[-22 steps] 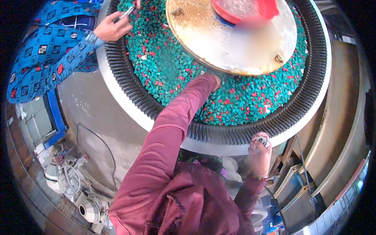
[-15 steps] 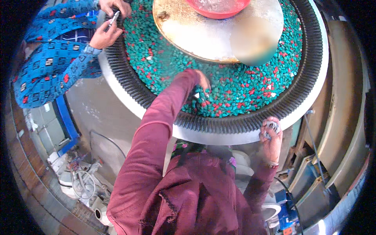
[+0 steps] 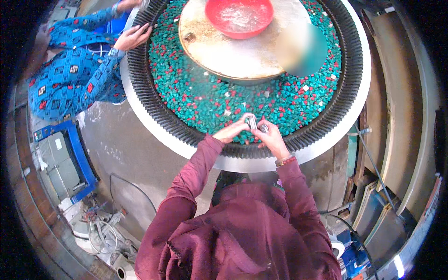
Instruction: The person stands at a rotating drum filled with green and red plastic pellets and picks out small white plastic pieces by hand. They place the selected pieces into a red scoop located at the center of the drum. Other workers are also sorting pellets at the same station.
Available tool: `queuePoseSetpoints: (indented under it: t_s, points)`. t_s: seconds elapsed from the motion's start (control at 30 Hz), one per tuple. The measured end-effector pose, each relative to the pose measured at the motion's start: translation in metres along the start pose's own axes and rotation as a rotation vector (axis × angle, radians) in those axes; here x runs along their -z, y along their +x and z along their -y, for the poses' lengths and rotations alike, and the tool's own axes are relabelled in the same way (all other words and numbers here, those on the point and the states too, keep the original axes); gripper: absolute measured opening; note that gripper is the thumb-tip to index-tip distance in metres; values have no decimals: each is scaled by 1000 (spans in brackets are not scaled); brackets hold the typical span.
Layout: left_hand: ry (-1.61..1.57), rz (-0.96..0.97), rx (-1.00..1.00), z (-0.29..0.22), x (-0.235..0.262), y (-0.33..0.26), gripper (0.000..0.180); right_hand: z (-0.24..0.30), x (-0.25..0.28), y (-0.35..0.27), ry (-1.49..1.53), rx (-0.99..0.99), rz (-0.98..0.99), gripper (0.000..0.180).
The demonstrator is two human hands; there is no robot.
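— At the far left, what do you see?

— On that side a co-worker in a blue patterned sleeve point(image 3: 70, 79) rests a hand point(image 3: 132, 37) on the ribbed black rim point(image 3: 154, 107) of the round tub.

— And at the middle?

— The left hand point(image 3: 232, 131) and the right hand point(image 3: 270, 139) meet over the teal and red chips point(image 3: 200, 98). Both are closed around small metal pieces point(image 3: 255, 123), held just above the chips, near the rim.

— Further right?

— A red bowl point(image 3: 239, 16) stands on the central metal disc point(image 3: 233, 56).
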State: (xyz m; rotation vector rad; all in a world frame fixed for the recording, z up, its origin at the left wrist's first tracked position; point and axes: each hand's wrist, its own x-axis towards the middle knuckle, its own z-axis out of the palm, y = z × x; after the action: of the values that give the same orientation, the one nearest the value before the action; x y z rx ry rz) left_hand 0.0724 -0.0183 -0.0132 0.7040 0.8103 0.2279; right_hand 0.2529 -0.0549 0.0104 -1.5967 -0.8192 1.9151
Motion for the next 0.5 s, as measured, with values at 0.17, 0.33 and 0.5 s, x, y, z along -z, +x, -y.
queuePoseSetpoints:
  t_s: [0.17, 0.33, 0.5]
  points:
    - [339, 110, -170, -2, -15, -15, 72, -23, 1, -7, 50, 49, -164, 35]
    - [1240, -621, -161, -15, 85, 3, 41, 15, 45, -31, 459, 155, -157, 41]
    - [1288, -793, 75, -8, 193, 70, 50, 41, 73, -52, 688, 383, -174, 65]
